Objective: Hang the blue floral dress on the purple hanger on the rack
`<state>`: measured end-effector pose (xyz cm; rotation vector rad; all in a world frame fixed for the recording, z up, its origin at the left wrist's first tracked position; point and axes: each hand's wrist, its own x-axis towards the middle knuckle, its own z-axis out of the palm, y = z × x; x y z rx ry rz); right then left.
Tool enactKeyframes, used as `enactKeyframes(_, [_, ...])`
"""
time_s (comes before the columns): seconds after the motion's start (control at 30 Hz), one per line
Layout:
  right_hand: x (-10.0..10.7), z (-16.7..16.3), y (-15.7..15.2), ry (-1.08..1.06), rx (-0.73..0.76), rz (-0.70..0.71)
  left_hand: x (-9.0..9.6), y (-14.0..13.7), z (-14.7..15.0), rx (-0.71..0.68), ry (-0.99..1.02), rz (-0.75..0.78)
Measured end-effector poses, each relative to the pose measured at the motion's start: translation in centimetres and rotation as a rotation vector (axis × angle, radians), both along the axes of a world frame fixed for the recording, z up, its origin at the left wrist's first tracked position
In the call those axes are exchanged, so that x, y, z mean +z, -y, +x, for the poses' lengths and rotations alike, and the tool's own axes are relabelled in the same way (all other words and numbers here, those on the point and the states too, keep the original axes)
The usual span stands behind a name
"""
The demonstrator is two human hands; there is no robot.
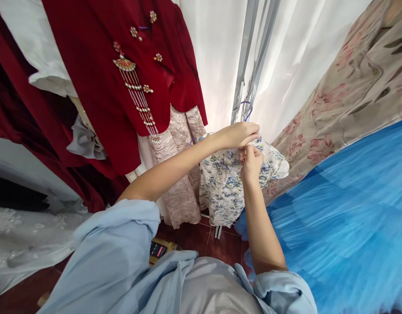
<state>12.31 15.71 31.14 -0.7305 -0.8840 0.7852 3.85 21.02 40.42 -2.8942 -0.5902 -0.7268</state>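
A white blouse with a blue and green floral print (225,185) hangs on a purple hanger (247,114) by a grey metal rack (250,48). At its neckline, my left hand (240,134) lies across the top with the fingers bent down onto the cloth. Just below and touching it, my right hand (252,163) has its fingers closed in a pinch on the blouse's upper front. The exact bit of cloth between the fingers is hidden by the hands.
Left of the blouse hang a dark red jacket (122,96) with a beaded tassel and a pale pink brocade skirt (178,174). A blue tulle gown (345,218) and a beige floral garment (335,109) crowd the right. A phone (158,249) lies low near my body.
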Motion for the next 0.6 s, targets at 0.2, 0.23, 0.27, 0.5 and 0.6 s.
enactKeyframes(0.2, [0.7,-0.8,-0.7,0.085,-0.062,-0.045,1.0,-1.4,-1.2,0.038,-0.110,0.027])
enactKeyframes(0.23, [0.5,-1.0,-1.1,0.120,-0.073,-0.062,1.1,-1.8,-1.3,0.038,-0.114,0.040])
enactKeyframes(0.27, [0.1,-1.3,-1.6,0.155,-0.080,-0.080,1.3,-2.1,-1.5,0.035,-0.112,0.050])
enactKeyframes(0.5, [-9.9,-3.7,-1.1,0.338,-0.197,-0.317,2.8,-3.3,-1.9,-0.046,-0.046,0.054])
enactKeyframes(0.6, [-16.5,-5.4,2.1,0.329,-0.219,-0.436,2.2,-3.9,-2.6,-0.076,-0.060,-0.016])
